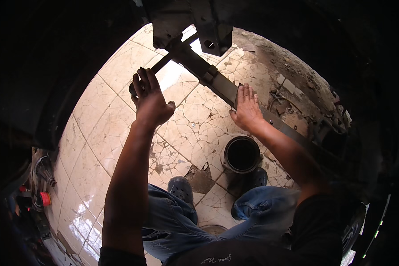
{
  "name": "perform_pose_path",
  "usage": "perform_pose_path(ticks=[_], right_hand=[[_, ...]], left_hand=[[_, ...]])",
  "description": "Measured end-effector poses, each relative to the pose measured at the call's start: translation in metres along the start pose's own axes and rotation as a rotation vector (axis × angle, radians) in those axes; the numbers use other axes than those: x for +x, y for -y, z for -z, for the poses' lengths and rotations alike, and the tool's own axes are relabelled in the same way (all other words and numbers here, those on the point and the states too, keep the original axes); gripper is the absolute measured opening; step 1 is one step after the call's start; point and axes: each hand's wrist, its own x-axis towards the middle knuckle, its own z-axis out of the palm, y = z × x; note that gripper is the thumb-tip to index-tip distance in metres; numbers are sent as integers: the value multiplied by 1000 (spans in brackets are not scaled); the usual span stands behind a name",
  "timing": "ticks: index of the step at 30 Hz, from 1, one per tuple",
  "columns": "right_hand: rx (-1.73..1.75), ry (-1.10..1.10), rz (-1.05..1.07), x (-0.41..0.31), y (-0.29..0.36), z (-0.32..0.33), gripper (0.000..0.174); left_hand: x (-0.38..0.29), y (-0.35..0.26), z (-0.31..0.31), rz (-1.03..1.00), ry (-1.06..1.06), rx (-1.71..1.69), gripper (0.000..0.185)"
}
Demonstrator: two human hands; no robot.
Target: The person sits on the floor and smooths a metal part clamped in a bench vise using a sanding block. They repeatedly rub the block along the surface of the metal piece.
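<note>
A dark metal leaf spring [219, 83] slants down to the right from a bracket [216, 36] under the vehicle, a clip [208, 75] wrapped around its leaves. My right hand [247, 109] grips the spring below this clip, fingers together across it and thumb at its near edge. From the spring's upper end a dark bar [162, 63] runs down to my left hand [151, 99]. The fingers of that hand reach over the bar's rounded end, with the thumb held away. My palm hides the contact, so how firmly it holds is unclear.
An open, dark-filled can [242, 154] stands on the cracked tile floor [186, 133] near my clogs [181, 189]. Broken tile and rubble [286, 109] lie at the right. Tools and a red container [45, 199] sit at the left. Dark vehicle parts surround the view.
</note>
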Motion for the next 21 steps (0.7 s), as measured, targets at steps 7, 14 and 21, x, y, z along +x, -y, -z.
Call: perform_pose_path(ticks=[7, 14, 21], right_hand=[[81, -19, 53, -1, -7, -5, 98], [53, 2, 137, -9, -2, -8, 99], [60, 80, 94, -25, 10, -5, 97]], left_hand=[[0, 1, 1, -11, -3, -8, 118], [-1, 4, 1, -4, -6, -3, 117], [-1, 4, 1, 3, -3, 15, 117]])
